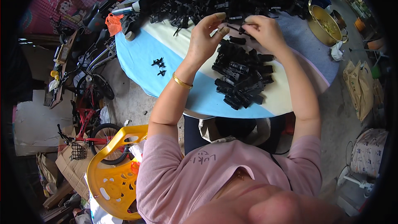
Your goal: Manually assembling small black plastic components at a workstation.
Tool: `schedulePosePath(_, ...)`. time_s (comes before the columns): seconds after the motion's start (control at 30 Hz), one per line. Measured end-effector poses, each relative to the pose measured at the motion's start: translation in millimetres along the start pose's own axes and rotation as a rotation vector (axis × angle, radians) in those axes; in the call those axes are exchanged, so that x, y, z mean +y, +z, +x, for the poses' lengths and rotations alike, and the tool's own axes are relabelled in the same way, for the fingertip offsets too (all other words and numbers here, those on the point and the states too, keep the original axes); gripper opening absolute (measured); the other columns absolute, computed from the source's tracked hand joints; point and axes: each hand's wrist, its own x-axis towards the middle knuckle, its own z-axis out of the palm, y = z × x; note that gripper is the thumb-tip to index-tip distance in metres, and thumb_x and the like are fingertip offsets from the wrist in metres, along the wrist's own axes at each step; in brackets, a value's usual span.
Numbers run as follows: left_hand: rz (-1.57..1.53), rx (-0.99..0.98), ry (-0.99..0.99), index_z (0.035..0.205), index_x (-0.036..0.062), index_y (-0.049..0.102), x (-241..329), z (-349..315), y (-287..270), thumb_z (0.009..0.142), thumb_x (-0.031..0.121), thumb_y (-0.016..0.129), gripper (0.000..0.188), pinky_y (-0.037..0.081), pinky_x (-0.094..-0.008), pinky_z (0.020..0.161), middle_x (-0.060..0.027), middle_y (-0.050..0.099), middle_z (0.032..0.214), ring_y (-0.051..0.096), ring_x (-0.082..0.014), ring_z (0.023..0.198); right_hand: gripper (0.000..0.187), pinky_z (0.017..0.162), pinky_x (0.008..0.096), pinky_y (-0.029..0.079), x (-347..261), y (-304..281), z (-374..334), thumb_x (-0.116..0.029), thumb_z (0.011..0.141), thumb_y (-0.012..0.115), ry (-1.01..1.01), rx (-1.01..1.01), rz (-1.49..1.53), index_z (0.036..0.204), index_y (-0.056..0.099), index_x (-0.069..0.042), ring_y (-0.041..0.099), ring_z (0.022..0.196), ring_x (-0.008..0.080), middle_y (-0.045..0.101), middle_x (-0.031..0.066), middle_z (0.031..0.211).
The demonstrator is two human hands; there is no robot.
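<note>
My left hand (206, 33) is over the round table, its covered thumb and fingertip apart with a gap between them. Nothing shows in its grip. Close by on the right, my right hand (265, 32) pinches a small black plastic clip (242, 29), partly hidden by the fingers. Both hands are at the near edge of a big heap of black plastic clips (195, 0). Below them, nearer to me, lies a smaller pile of black clips (238, 76). A few small black pieces (159, 63) sit apart on the blue part of the tablecloth (141, 70).
A gold-coloured pot (311, 24) stands at the table's right, beside a crumpled white tissue (336, 52). An orange plastic bag (113, 25) is at the left edge. A yellow plastic chair (97, 182) and a red bicycle (86, 120) stand on the left.
</note>
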Motion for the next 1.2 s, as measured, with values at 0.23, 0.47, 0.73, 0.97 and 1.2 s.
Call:
schedulePosePath(0.23,-0.667,-0.44,-0.301,0.117,-0.0026,0.049,11,2,-13,0.077,0.015,0.066,0.047,0.046,-0.0274,0.085,-0.0094,0.058,0.105,0.057,-0.0156,0.095,0.021,0.074,0.0201,0.047,-6,-27,-6,-0.008,0.079,0.062,-0.011,-0.119,0.687,0.098,0.06,0.001,0.057,0.078,0.0083,0.062,0.0009,0.084)
schedulePosePath(0.47,-0.793,-0.508,-0.275,0.095,-0.0019,0.055,10,-1,-5,0.075,0.014,0.066,0.028,0.047,-0.028,0.081,-0.009,0.06,0.092,0.06,-0.019,0.085,0.019,0.074,0.0202,0.046,-28,-29,-11,-0.005,0.077,0.063,-0.105,-0.192,0.68,0.096,0.062,-0.001,0.057,0.079,0.0085,0.061,0.0017,0.085)
schedulePosePath(0.73,-0.615,-0.341,-0.291,0.089,-0.001,0.052,12,-5,-1,0.077,0.003,0.06,0.015,0.047,-0.0272,0.078,-0.0075,0.059,0.086,0.06,-0.0182,0.08,0.012,0.064,0.0178,0.043,-45,-20,-17,-0.006,0.084,0.054,-0.006,-0.061,0.667,0.094,0.058,0.0,0.052,0.072,0.0047,0.057,-0.0003,0.078)
schedulePosePath(0.97,-0.469,-0.07,-0.081,0.108,-0.0031,0.047,29,-11,8,0.078,-0.003,0.06,0.032,0.047,-0.0259,0.081,-0.0082,0.058,0.096,0.057,-0.0137,0.089,0.01,0.057,0.0162,0.037,-48,-14,-23,-0.008,0.087,0.051,0.006,-0.14,0.559,0.087,0.056,-0.001,0.045,0.064,0.0026,0.051,-0.0031,0.068)
schedulePosePath(1.2,-0.223,-0.006,-0.013,0.099,-0.0042,0.054,20,-16,11,0.075,-0.004,0.063,0.025,0.046,-0.0261,0.084,-0.0066,0.059,0.096,0.056,-0.0123,0.088,0.011,0.053,0.0166,0.036,-56,-12,-24,-0.008,0.085,0.052,0.024,-0.086,0.481,0.081,0.059,-0.001,0.045,0.058,0.0028,0.053,-0.0019,0.062)
